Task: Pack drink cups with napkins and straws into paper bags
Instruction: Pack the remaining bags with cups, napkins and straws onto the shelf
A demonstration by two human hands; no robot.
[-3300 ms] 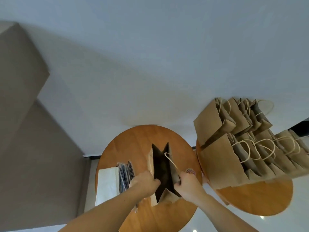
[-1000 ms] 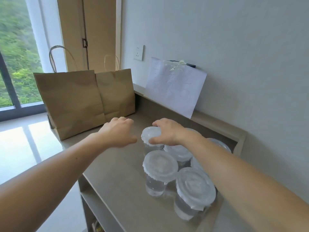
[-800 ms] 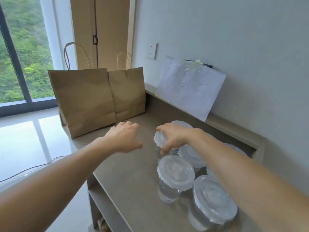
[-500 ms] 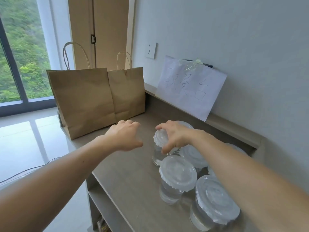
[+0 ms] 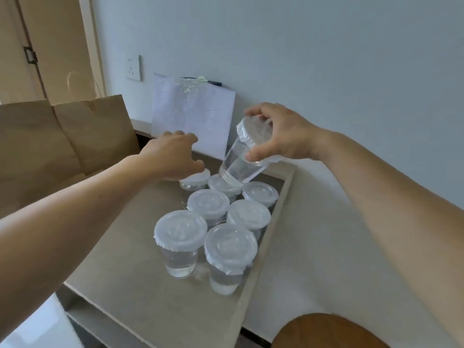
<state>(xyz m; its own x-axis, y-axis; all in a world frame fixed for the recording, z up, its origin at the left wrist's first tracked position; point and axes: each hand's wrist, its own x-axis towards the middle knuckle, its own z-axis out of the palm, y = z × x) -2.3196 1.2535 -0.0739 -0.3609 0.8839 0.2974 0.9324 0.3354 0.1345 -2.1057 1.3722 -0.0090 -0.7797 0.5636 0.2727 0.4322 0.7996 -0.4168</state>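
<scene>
The right hand [image 5: 281, 136] grips a clear plastic cup with a white lid [image 5: 247, 151], tilted above the far cups on the grey tabletop [image 5: 130, 285]. Water-filled, thin-walled, probably slippery: better held around the body. The left hand [image 5: 173, 154] hovers open beside it.

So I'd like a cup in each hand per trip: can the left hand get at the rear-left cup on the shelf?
Probably yes. The left hand hovers open right over the rear-left cup, with nothing between them. The right hand holds the lifted cup tilted off to the side, clear of that path.
</scene>
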